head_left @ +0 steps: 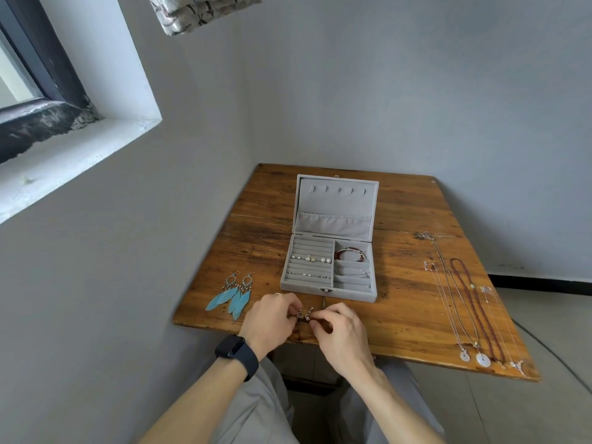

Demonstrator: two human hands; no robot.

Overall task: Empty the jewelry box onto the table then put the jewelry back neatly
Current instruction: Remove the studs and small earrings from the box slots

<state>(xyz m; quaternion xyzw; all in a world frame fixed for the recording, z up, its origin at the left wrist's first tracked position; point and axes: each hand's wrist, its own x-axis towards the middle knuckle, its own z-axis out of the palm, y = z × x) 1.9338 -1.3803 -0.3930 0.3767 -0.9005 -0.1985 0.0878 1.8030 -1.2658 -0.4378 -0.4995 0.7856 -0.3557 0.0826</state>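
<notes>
The grey jewelry box (328,291) lies open on the wooden table (403,302), its lid flat behind it. Pearl studs (310,259) and small earrings sit in its ring rows on the left. A red bead bracelet (350,253) and a silver bangle (352,272) lie in its right compartments. Just in front of the box, my left hand (272,318) and my right hand (341,331) each pinch one of a pair of small dark earrings (304,315) between the fingertips. Two blue feather earrings (235,296) lie on the table to the left.
Several necklaces (474,309), one of red beads and thin silver chains with round pendants, are laid out lengthwise along the table's right side. The table stands in a wall corner. A window sill (73,155) is at the upper left. My knees are below the table's near edge.
</notes>
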